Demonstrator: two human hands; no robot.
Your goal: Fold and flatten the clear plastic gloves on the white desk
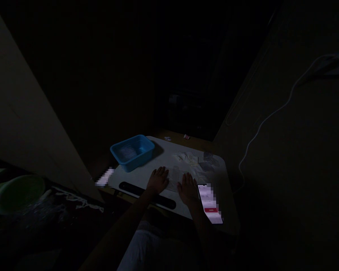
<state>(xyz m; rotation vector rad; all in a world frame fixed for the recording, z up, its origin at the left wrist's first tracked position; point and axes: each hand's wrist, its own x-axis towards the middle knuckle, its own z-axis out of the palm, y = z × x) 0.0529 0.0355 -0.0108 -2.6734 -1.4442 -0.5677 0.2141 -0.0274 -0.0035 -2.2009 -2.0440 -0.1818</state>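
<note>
On the small white table (pixel 164 150), a thin clear plastic sheet or bag (pixel 174 177) lies between my two hands. My left hand (pixel 158 180) rests flat at its left side, fingers spread. At its right side my right hand (pixel 188 189) also lies palm down with the fingers stretched out. Dim light hides whether the fingertips press on the plastic. Just right of my right hand is a lit phone (pixel 209 203). Beyond the hands are several small white packets or papers (pixel 186 157) and crumpled clear plastic (pixel 210 159).
A blue plastic basin (pixel 132 152) with something clear inside stands at the table's back left. A dark strip (pixel 147 195) runs along the front edge. A white cable (pixel 261 126) hangs on the right wall. A green tub (pixel 19 194) is at the lower left.
</note>
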